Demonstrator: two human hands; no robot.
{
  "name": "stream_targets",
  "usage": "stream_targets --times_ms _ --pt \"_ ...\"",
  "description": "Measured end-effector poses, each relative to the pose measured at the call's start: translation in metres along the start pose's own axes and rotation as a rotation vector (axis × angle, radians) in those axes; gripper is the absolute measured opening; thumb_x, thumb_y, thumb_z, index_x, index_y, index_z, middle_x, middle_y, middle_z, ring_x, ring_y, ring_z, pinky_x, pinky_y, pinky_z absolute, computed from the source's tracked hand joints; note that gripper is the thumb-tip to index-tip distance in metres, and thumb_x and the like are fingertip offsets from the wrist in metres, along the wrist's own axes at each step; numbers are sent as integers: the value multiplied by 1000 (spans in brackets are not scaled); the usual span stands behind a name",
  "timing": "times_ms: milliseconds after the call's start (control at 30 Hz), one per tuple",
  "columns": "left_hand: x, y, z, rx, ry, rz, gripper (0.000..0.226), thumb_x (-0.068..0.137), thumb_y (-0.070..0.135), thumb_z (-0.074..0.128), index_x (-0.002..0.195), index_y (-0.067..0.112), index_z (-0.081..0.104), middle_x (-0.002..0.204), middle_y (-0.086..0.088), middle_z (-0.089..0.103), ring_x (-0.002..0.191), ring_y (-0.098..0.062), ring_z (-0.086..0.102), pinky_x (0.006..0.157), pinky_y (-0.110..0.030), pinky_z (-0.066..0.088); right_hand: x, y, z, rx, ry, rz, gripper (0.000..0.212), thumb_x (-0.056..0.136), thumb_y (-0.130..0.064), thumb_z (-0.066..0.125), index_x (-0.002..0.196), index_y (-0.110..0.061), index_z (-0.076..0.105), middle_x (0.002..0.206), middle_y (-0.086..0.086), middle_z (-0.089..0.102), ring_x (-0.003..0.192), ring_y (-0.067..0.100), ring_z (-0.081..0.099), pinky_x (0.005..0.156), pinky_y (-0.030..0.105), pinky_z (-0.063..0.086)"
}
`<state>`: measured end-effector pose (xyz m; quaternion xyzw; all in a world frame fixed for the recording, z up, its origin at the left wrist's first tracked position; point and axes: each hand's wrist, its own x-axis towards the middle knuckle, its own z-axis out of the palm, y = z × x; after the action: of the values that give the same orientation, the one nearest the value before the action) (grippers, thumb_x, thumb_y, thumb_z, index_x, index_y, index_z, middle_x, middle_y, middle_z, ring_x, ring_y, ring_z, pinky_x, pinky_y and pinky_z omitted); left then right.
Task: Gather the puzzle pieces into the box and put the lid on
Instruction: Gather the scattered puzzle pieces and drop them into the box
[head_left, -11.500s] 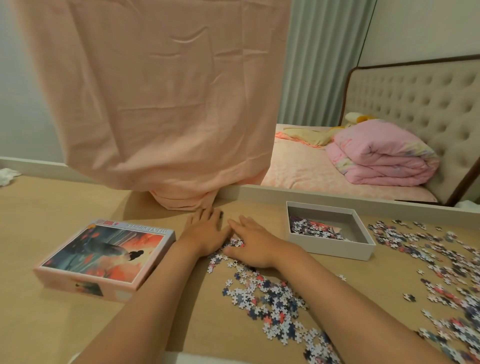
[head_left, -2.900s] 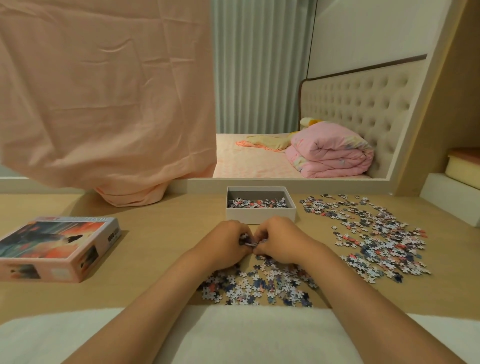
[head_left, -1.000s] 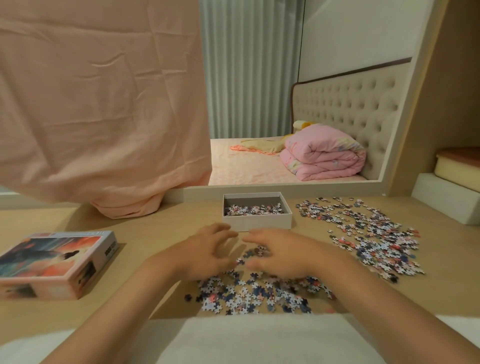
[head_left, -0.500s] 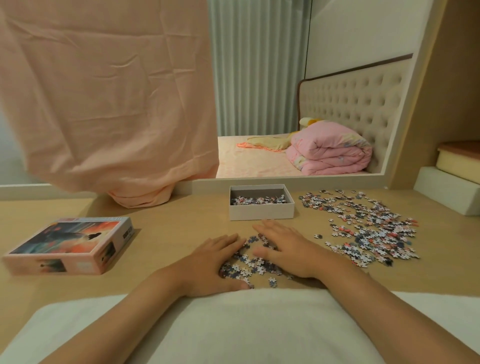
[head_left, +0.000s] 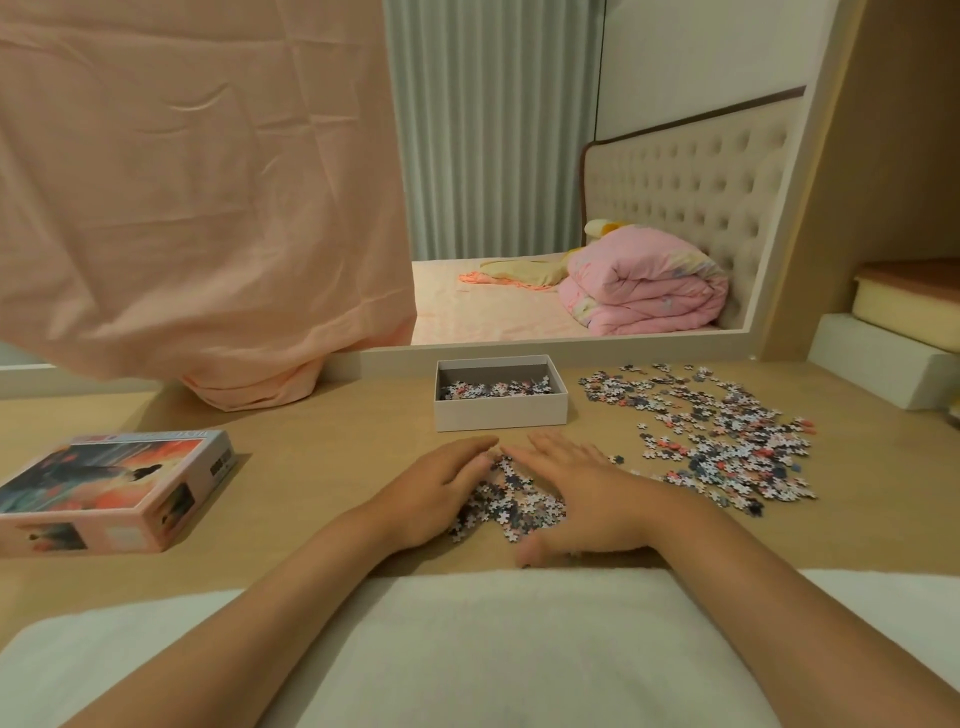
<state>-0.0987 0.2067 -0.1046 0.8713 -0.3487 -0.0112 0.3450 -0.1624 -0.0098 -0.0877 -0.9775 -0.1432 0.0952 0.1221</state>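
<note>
Near the front edge of the wooden tabletop (head_left: 322, 452), between two bare hands: a small heap of puzzle pieces (head_left: 511, 501). Along the heap's left side, the left hand (head_left: 436, 493), palm down, fingers straight and together, gripping nothing. Along the heap's right side, the right hand (head_left: 576, 493), likewise flat, fingers extended, thumb spread back toward the near edge, holding nothing. Fingertips of both nearly meeting at the far end of the heap, closing a wedge around it.

Just beyond the fingertips sits the white box (head_left: 501, 410), upright and open-topped, with a thin layer of pieces (head_left: 493, 388) on its bottom. To the right of box and hands, a broad scatter of loose pieces (head_left: 727, 441) spread over the table, apart from the heap; one stray piece (head_left: 616, 459) between that scatter and the right hand. Well to the left lies the lid (head_left: 111, 488), picture side up, on the table and off the box.

Beyond the lid hangs a pink cloth (head_left: 197, 208), lower fold touching the tabletop. Across the near edge, a white towel (head_left: 493, 649) under both forearms. Farther back, a folded pink quilt (head_left: 644, 291) on a bed.
</note>
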Motion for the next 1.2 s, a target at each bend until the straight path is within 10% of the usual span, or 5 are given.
stream_targets --times_ms 167,433,633,933,1200 --pt "-10 -1 -14 -91 33 -53 45 100 35 50 144 31 43 146 14 46 132 3 39 115 -26 29 12 1 12 -158 109 6 109 71 -92 41 152 -48 -16 164 -4 -22 148 14 -27 120 49 -16" --pt "-15 -1 6 462 -269 60 100 71 90 39 151 49 -4 162 17 -9 149 -7 -10 122 -44 -2 -10 14 -19 -64 113 110 95 78 -87 35 156 -44 3 167 -7 -8 152 15 -12 123 50 -5" --pt "15 6 21 393 -179 83 92 79 78 46 155 36 16 163 12 11 149 -11 9 121 -31 8 -56 41 -9 -223 -20 135 112 65 -97 41 147 -54 -22 164 -3 -23 148 17 -27 121 52 -13" --pt "27 21 14 285 49 113 77 84 74 23 140 29 50 147 8 48 135 -15 40 114 -36 29 -35 57 0 -159 68 219 85 81 -87 27 150 -55 -11 166 4 -14 151 20 -19 122 53 -7" --pt "-3 -10 0 503 -288 -183 110 63 97 15 154 38 -7 164 7 -10 150 -14 -11 121 -44 -6 8 34 5 -27 63 195 79 88 -80 17 156 -43 0 166 2 -9 152 16 -14 122 51 -7"
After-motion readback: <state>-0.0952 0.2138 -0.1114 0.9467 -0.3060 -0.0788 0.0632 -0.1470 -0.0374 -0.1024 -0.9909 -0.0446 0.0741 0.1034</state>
